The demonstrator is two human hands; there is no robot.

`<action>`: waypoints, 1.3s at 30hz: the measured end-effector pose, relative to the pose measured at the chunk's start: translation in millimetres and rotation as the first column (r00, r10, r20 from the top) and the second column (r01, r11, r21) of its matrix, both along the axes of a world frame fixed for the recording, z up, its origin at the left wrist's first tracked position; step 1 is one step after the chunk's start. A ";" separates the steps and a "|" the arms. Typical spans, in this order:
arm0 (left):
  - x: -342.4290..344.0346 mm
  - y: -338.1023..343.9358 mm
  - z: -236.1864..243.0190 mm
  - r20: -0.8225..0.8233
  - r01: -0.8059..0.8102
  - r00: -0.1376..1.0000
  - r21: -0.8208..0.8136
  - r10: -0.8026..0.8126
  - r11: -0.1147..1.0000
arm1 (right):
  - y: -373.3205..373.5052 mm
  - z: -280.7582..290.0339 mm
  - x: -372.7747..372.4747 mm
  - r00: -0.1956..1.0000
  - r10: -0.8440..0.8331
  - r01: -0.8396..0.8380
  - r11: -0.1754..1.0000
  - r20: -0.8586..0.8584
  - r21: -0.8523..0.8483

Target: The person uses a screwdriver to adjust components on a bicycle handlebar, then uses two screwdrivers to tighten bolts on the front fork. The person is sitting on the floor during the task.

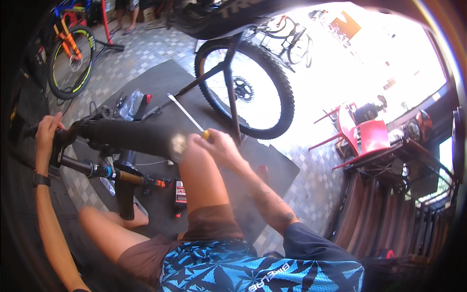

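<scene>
A dark mountain bike frame (124,135) stretches across in front of me, its end near my right hand blurred. At its left end, my left hand (47,131) wraps over a dark part of the bike. My right hand (221,148) is closed near my raised knee on the yellow handle of a screwdriver-like tool (185,112). The tool's long pale shaft points away and to the left; what its tip touches, I cannot tell. Below the frame tube is a shock (127,178) with a blue ring and bronze body. Farther off stands the knobby-tyred wheel (290,104).
A dark mat (272,168) lies on the tiled floor, with a labelled bottle (180,192) and a clear plastic bag (130,104) on it. Another bike's wheel (90,63) stands at the far left. Red chairs (372,137) and a bench are at the right.
</scene>
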State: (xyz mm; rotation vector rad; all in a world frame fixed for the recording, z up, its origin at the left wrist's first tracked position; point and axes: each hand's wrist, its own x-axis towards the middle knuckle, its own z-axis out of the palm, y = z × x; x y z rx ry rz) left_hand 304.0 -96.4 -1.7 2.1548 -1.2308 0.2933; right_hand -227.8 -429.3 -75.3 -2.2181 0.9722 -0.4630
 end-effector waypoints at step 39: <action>69.1 -59.7 38.1 -0.684 -0.156 0.685 0.197 0.250 0.968 | 106.4 -64.5 -20.7 0.873 0.120 -0.379 0.777 0.473 0.503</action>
